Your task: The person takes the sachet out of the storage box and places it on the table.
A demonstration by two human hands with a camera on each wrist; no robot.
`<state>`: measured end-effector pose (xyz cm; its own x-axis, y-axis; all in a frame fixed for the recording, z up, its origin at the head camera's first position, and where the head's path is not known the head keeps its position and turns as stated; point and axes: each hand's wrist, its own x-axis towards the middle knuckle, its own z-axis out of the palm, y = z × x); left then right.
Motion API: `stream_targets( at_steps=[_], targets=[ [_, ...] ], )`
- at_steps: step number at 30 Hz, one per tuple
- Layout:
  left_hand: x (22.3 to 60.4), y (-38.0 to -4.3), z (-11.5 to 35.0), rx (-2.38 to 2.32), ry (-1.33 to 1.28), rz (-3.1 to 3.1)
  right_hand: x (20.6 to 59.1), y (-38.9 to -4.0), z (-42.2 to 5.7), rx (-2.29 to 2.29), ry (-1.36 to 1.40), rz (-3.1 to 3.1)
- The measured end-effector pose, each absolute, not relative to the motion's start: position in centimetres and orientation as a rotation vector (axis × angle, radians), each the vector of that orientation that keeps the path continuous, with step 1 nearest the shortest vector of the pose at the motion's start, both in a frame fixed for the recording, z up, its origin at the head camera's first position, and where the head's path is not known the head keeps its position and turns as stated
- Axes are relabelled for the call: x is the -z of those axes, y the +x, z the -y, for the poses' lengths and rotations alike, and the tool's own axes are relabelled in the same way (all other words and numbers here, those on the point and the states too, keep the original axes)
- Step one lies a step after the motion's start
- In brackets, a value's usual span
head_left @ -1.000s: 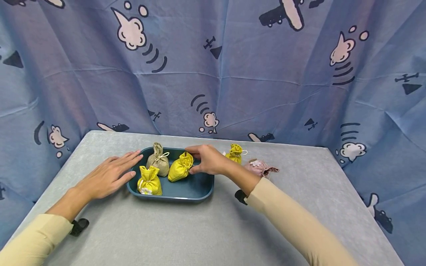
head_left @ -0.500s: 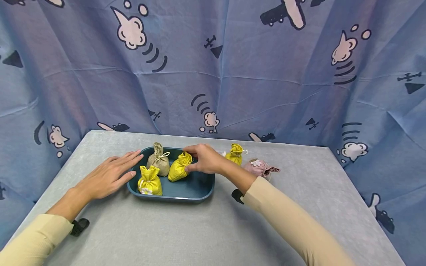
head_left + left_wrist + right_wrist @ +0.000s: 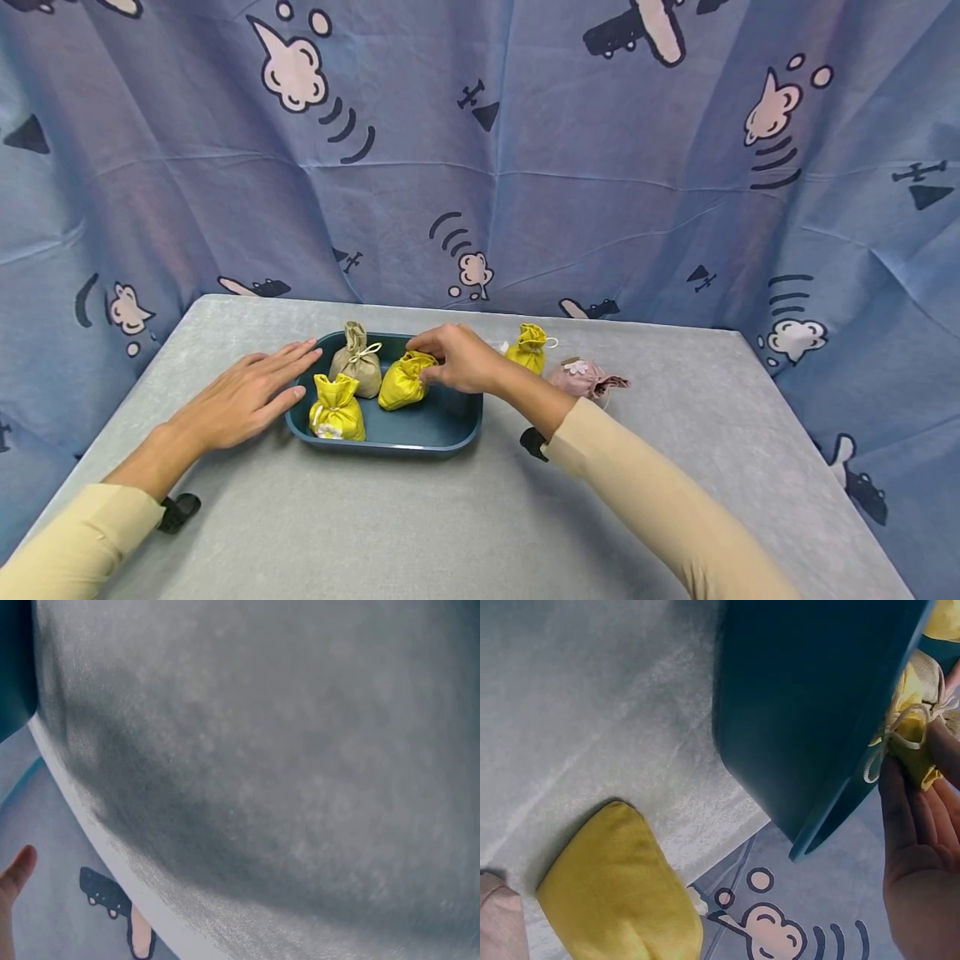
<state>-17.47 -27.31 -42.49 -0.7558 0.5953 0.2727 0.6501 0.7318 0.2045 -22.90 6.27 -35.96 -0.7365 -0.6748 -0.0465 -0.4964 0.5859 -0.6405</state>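
Observation:
In the head view a dark blue tray (image 3: 420, 429) holds three small drawstring pouches. A beige pouch (image 3: 356, 367) stands at the back left, and a yellow pouch with a white flower (image 3: 337, 410) at the front left. The third, a yellow pouch (image 3: 403, 382), leans in the middle with its neck toward the right. My right hand (image 3: 467, 360) pinches that neck between thumb and fingers; the right wrist view shows its cream cord (image 3: 911, 724) beside the fingertips. My left hand (image 3: 240, 393) rests with straight fingers at the tray's left rim.
Right of the tray, another yellow pouch (image 3: 529, 348) stands on the grey table (image 3: 420, 525), partly behind my right forearm. Next to it lies a pink pouch (image 3: 585, 380) with a white flower. A blue patterned curtain (image 3: 480, 217) hangs along the table's back edge.
My right hand has shifted slightly left and closed in on the neck of the middle yellow pouch, whose top is now lower. The left hand stays in place.

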Motion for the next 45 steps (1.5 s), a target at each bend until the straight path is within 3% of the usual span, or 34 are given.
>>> stream_targets(
  at_steps=[31, 45],
  targets=[
    [42.5, -17.4, 27.2, 0.422, -1.003, 2.732, 35.3, -22.3, -7.4, 1.086, -0.989, -2.538],
    [42.5, -17.3, 27.2, 0.423, -0.998, 2.731, 31.3, -22.0, -9.4, 1.123, -1.0, -2.578]
  ],
)
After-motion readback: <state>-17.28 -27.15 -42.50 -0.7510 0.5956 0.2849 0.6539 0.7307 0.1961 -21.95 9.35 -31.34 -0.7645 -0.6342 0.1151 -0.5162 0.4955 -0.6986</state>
